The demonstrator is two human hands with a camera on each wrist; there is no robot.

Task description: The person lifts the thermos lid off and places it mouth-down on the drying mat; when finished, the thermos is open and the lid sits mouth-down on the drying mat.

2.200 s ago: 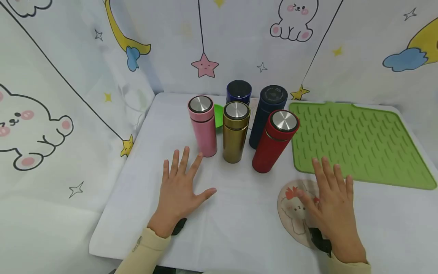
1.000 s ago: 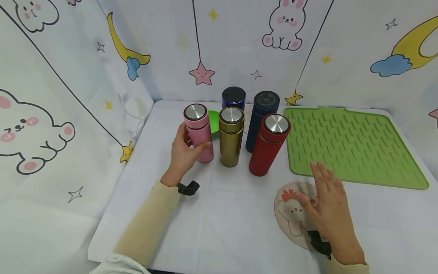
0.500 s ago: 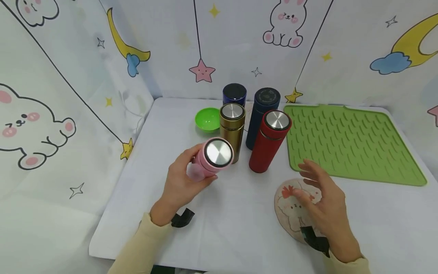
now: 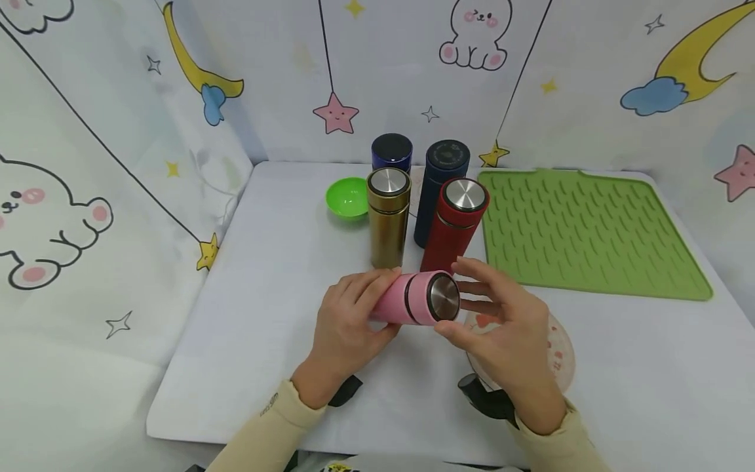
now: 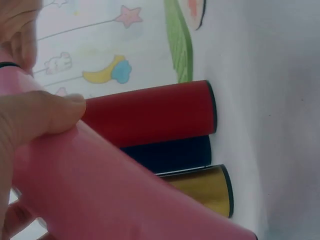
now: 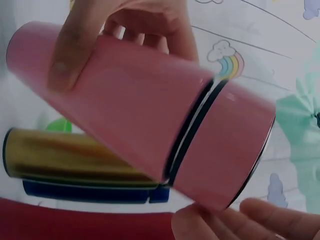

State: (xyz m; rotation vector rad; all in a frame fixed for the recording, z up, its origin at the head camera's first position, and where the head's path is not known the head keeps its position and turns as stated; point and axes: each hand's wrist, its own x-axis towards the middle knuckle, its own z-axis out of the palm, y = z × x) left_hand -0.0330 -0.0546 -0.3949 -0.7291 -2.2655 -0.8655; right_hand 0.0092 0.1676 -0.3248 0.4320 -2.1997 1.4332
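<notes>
A: Clock reference: centre on the pink flask (image 4: 421, 299), 12 directed away from the person. State of the flask?

B: Held over the bench (image 4: 248, 328), tipped on its side, steel end (image 4: 444, 297) of the cap facing 3 o'clock. Dark ring visible between body and cap.

A: Left hand (image 4: 350, 328)?

B: At 9 o'clock, fingers clamped around the flask body. The left wrist view shows the thumb lying across the pink wall.

A: Right hand (image 4: 510, 328)?

B: At 3 to 4 o'clock. Fingers apart, curved about the cap end, thumb at its near side. Tips at or just beside the cap; contact cannot be told.

A: Other items?

B: Gold flask (image 4: 387, 229), upright, 11 o'clock. Red flask (image 4: 453, 226), upright, 1 o'clock. Navy flask (image 4: 433, 196), between 12 and 1, partly hidden by the red one. Blue flask (image 4: 392, 152) with black top, near 12, farther off, mostly hidden by the gold one. Green bowl (image 4: 347, 198), 11 o'clock, beyond and left of the gold flask.

A: Flat items?

B: Green mat (image 4: 596, 236), between 2 and 3 o'clock. Round printed mat (image 4: 560, 354), 4 o'clock, partly covered by the right hand in the head view.
</notes>
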